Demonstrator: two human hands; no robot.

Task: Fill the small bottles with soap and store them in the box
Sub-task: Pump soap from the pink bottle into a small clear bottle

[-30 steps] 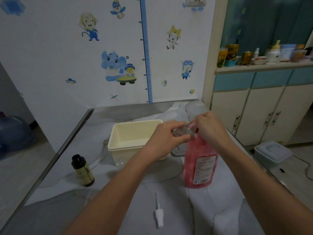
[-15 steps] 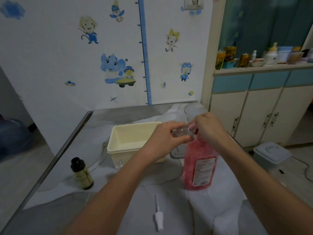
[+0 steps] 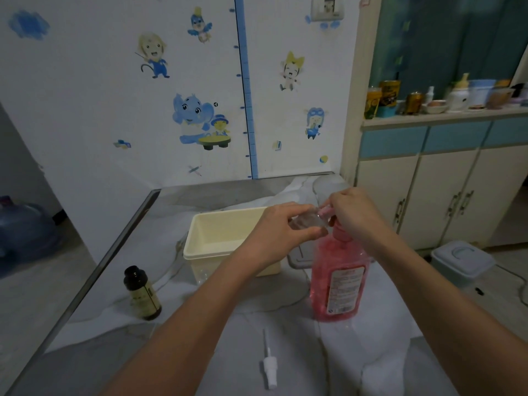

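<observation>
head view: the left hand [image 3: 281,227] holds a small clear bottle [image 3: 307,221] lying nearly on its side, its fingers [image 3: 300,208] and thumb closed around the body. the right hand [image 3: 353,212] meets it at the neck end, fingers pinched shut on the small bottle's pale pink tip, though what exactly sits between them is too small to tell. both hands hover just above the top of the pink soap bottle [image 3: 338,278], which stands upright on the desk [image 3: 123,352] with its pump removed and its label facing the camera. the white pump [image 3: 270,364] lies flat on the desk near the front edge, tube pointing away, well apart from the soap bottle.

the cream plastic box [image 3: 225,238] sits open behind the left wrist, left of the soap bottle; its front corner is translucent, and something clear shows faintly low inside it, too dim to name. a dark glass bottle [image 3: 141,292] with a black cap stands upright to the left of the box, near the desk's metal edge. a white cloth covers most of the desk.

behind, the wall carries cartoon stickers [image 3: 194,121] and a blue height chart [image 3: 247,87]. to the right a cabinet [image 3: 440,195] bears cans and jars on its top, and a white lidded bin [image 3: 460,260] rests on the floor.
</observation>
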